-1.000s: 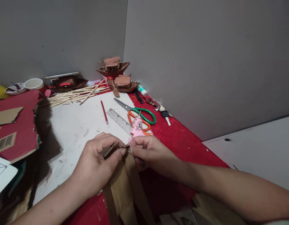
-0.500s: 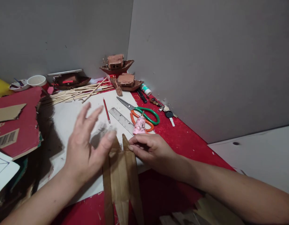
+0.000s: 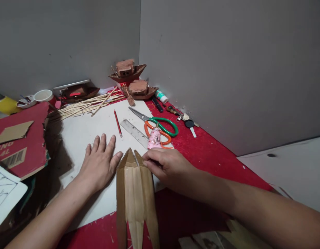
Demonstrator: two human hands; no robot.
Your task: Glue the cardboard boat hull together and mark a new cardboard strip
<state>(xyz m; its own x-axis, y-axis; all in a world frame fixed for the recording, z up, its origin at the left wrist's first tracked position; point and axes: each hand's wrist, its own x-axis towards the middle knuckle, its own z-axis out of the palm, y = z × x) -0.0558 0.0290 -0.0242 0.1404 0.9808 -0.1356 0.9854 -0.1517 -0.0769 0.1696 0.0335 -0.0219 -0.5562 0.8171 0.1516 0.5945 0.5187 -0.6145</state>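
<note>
A folded brown cardboard piece (image 3: 135, 193) with pointed strips at both ends lies in front of me, partly on a white sheet (image 3: 79, 128). My right hand (image 3: 165, 166) pinches the edge of its far right point between thumb and fingers. On the white sheet, my left hand (image 3: 99, 164) rests flat with fingers spread, the thumb beside the cardboard's far left point. Just beyond my right hand stands a pink glue bottle (image 3: 154, 139), in front of the scissors (image 3: 162, 125) with green and orange handles. A metal ruler (image 3: 134, 132) and a red pencil (image 3: 118, 123) lie nearby.
Brown model boats (image 3: 139, 89) stand at the back by the wall, near a pile of thin sticks (image 3: 82, 106). Red cardboard (image 3: 33, 138) lies at left, with a white cup (image 3: 43, 95) behind it. Keys (image 3: 189, 123) lie at right on the red cloth (image 3: 209, 155).
My left hand has come down from the air onto the white sheet, left of the cardboard. My right hand keeps its pinch; the cardboard's left far point now shows fully.
</note>
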